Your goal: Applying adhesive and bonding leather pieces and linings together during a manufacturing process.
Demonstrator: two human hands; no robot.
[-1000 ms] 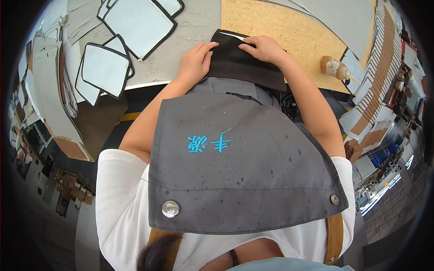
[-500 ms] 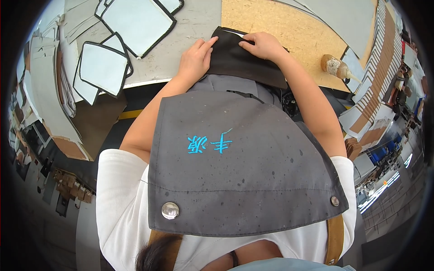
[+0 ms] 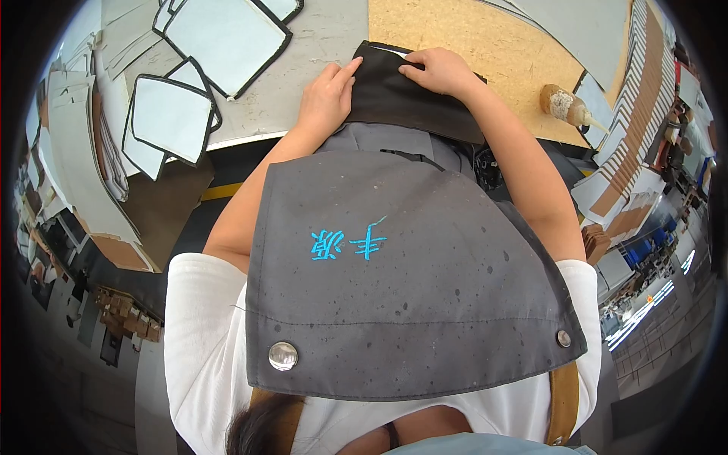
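Note:
A piece of black sheet material (image 3: 406,98), leather-like, lies at the table's near edge and hangs a little over it. A thin strip of white shows along its far edge. My right hand (image 3: 440,72) pinches that far edge between thumb and fingers. At the sheet's left side, my left hand (image 3: 330,95) rests with its fingers stretched out, the index fingertip on the edge near the far left corner. The undersides of the fingers are hidden.
Several white panels with black borders (image 3: 227,45) lie at the far left, with smaller ones (image 3: 173,114) nearer. A brownish squeeze bottle (image 3: 561,105) lies on its side at right, its nozzle toward a striped stack (image 3: 626,144). Cardboard sheets (image 3: 83,152) stand at left.
Both hands keep their places on the black sheet, with only very slight finger movement. The whole view has shifted a little.

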